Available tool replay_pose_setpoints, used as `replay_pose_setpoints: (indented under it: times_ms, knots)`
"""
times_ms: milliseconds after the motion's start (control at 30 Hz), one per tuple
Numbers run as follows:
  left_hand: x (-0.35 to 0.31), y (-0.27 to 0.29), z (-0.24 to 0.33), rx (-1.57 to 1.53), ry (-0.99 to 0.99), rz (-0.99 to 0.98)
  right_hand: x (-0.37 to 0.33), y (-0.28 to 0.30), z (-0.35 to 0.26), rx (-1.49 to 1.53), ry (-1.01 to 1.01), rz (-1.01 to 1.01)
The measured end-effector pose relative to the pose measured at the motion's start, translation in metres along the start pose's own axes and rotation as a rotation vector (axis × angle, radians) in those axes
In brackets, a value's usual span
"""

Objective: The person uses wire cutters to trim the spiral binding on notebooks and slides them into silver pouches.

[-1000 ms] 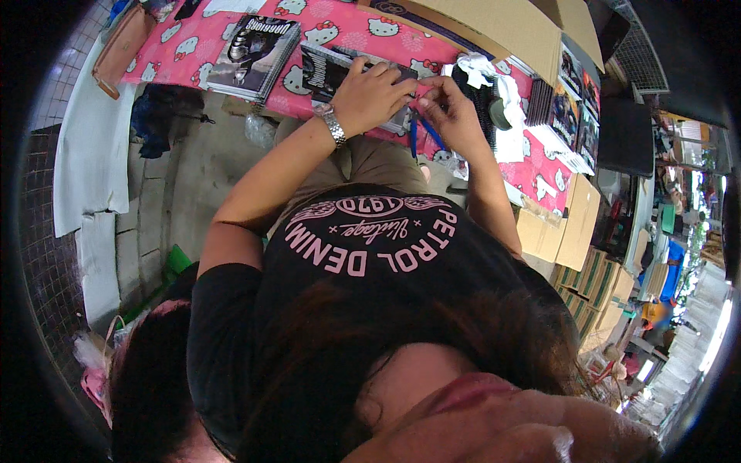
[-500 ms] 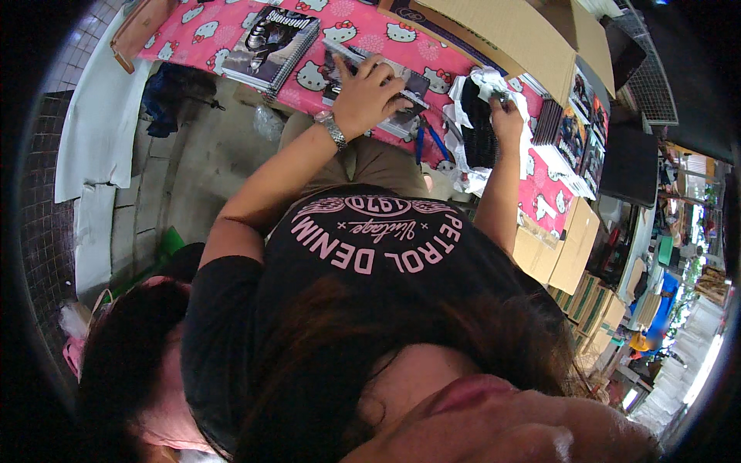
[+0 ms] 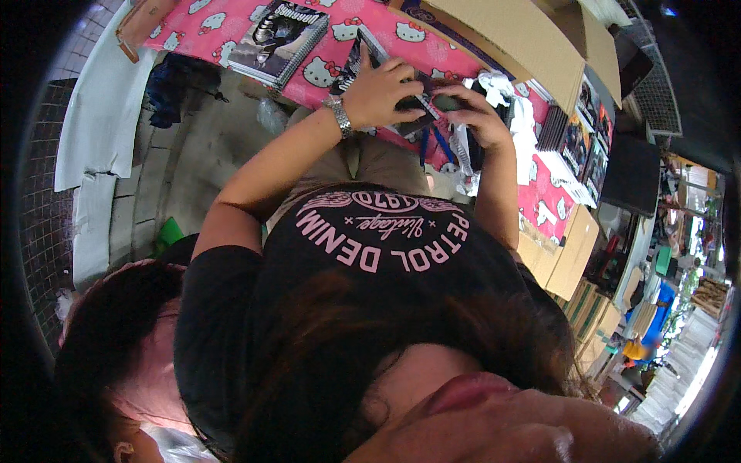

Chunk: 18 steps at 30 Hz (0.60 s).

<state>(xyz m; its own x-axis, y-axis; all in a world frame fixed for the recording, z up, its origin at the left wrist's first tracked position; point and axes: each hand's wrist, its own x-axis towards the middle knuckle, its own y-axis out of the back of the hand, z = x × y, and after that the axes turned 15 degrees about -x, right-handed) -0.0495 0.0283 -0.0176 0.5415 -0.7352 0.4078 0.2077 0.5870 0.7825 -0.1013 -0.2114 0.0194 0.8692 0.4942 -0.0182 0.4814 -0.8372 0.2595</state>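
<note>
A dark-covered notebook [image 3: 413, 129] lies on the pink patterned tablecloth in front of me, with a pale coil strip along its edge. My left hand [image 3: 382, 94] is over it, index finger stretched to the far end and the other fingers curled across the edge, gripping it. From the right, my right hand [image 3: 480, 117] reaches the same edge with thumb and fingers apart; nothing shows between them, though the fingertips partly overlap the notebook. Blue-handled pliers [image 3: 440, 143] lie just below. Partly hidden by my right hand, black coils rest on crumpled white paper [image 3: 523, 131].
Another spiral notebook [image 3: 279, 42] lies at the left of the tablecloth [image 3: 208, 23]. An open cardboard box [image 3: 517, 46] stands at the far right, with stacked notebooks [image 3: 575, 135] beside it. A brown pouch [image 3: 143, 27] is at the left corner. Another person [image 3: 147, 355] is close at my left.
My right hand has moved left from the black coils on the white paper to the notebook's edge. My left hand has shifted slightly, and the notebook is turned a little.
</note>
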Motion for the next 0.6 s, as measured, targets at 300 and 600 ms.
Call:
replay_pose_setpoints:
  times_ms: [300,600]
  knots:
    - [-0.005,0.002,-0.001,-0.064,0.015,0.000,-0.004,-0.015,-0.013,0.384,0.243,0.000]
    - [-0.006,0.003,-0.006,-0.071,0.018,0.064,0.004,-0.007,-0.016,-0.042,0.068,-0.031]
